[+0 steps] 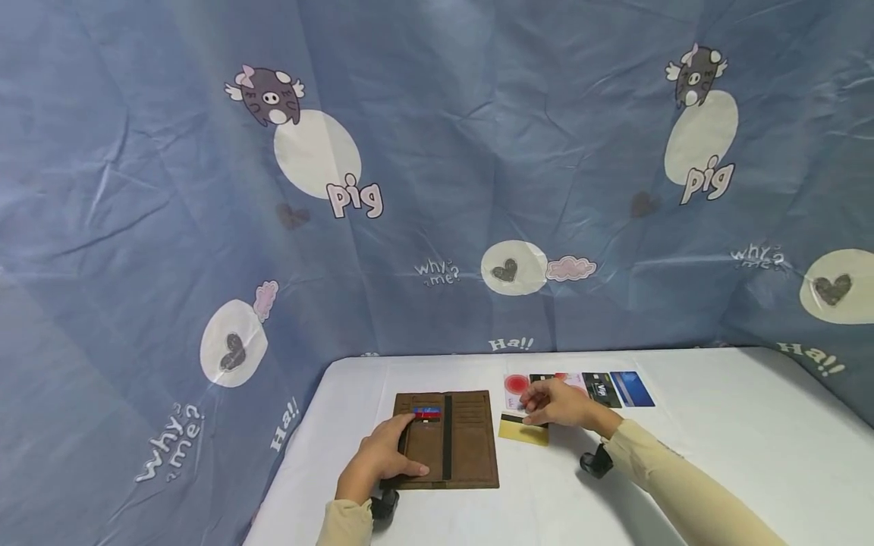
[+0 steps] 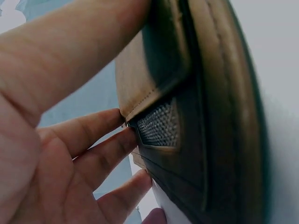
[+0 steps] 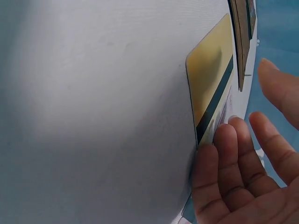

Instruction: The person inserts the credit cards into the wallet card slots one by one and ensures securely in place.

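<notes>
An open brown wallet [image 1: 473, 455] lies on the white table, a dark strap down its middle. My left hand [image 1: 382, 455] rests on its left side, the thumb at the lower part and the fingertips near the upper slots. Cards with blue and red edges [image 1: 427, 413] show in a left slot. In the left wrist view the extended fingers [image 2: 105, 149] touch the wallet's edge. My right hand [image 1: 563, 403] hovers over a gold card [image 1: 524, 434] with a black stripe, its fingers loosely bent. The right wrist view shows nothing between thumb and fingers.
Behind the right hand lies a row of several cards, among them one with a red circle [image 1: 517, 385], a black VIP card [image 1: 601, 390] and a blue card [image 1: 633, 388]. A blue patterned curtain [image 1: 437, 189] hangs behind the white table [image 1: 717, 425].
</notes>
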`<state>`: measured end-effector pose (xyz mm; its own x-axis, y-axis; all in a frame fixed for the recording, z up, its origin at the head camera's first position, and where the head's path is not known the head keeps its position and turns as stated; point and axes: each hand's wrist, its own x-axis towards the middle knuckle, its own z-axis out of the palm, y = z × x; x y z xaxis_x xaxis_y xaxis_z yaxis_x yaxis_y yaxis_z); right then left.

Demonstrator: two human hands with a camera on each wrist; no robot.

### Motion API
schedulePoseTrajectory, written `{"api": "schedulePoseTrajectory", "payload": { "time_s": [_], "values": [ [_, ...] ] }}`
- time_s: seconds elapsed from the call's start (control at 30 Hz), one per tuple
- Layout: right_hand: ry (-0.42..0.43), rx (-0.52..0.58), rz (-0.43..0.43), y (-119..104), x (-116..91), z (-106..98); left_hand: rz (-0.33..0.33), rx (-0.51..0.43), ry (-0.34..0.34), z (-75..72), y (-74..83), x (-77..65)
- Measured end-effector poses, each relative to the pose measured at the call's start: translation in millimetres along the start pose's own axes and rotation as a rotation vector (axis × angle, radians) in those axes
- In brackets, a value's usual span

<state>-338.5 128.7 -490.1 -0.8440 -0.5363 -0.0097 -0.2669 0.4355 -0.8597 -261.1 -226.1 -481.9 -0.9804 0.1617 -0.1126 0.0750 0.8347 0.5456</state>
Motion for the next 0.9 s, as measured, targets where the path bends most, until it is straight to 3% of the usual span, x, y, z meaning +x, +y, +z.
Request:
{"api": "schedulePoseTrajectory", "payload": {
  "time_s": [0.37, 0.63, 0.9],
  "values": [
    [-0.060, 0.011, -0.060, -2.9, -1.2, 4.8, -0.009, 0.023, -0.009, 0.0, -1.7, -0.2],
    [-0.057, -0.017, -0.041, 2.1, -2.4, 7.9, -0.007, 0.014, -0.026, 1.6, -3.4, 0.1],
    [-0.050, -0.190, -0.035, -2.3, -1.7, 16.5, 0.009, 0.026, -0.013, -0.2, -5.4, -0.6]
  ]
}}
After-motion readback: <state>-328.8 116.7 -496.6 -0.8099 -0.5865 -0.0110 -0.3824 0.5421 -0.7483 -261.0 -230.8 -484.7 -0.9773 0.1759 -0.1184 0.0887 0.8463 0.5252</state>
